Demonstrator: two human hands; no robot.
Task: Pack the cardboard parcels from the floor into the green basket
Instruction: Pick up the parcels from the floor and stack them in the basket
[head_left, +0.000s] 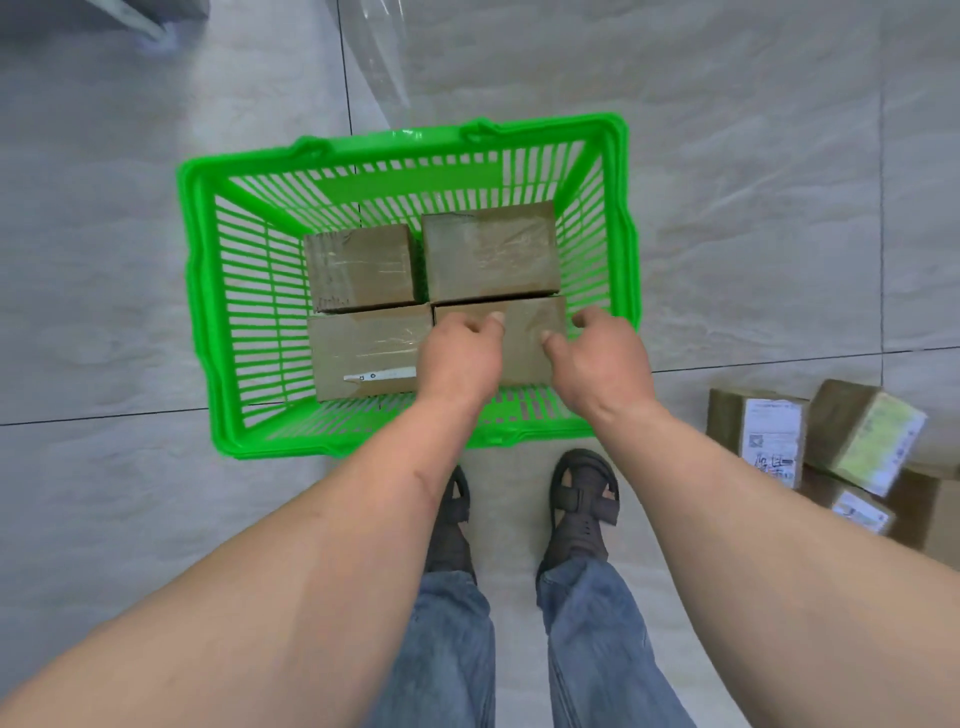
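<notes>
Floor (727, 182) is pale grey tile w/ dark grout lines. Green basket (200, 291) sits on it just ahead of the person's feet: bright green plastic, slotted walls, thick rim, two handles folded down at the far rim.

Inside basket, four brown cardboard parcels packed 2x2, sides touching, all flat w/ clear tape glinting on top. Far-right parcel (491, 254) is the biggest and stands a bit taller than the rest; far-left parcel (361, 267) is smaller, w/ faint dark scribble at its near edge. Near-left parcel (363, 348) carries a narrow white label strip near its front edge. Near-right parcel (524, 338) is partly hidden under both hands.

More cardboard parcels (769, 441) lie heaped on the floor to the right of the feet, well apart from the basket, white and yellowish shipping labels facing up, print too blurred to read.

Left hand (460, 358) and right hand (602, 358) both hover over near-right parcel, fingers curled loosely down toward its top; neither is clamped round it, and can't tell if fingertips actually touch. Dark sandals (584, 499) and blue jeans (597, 649) show below.
</notes>
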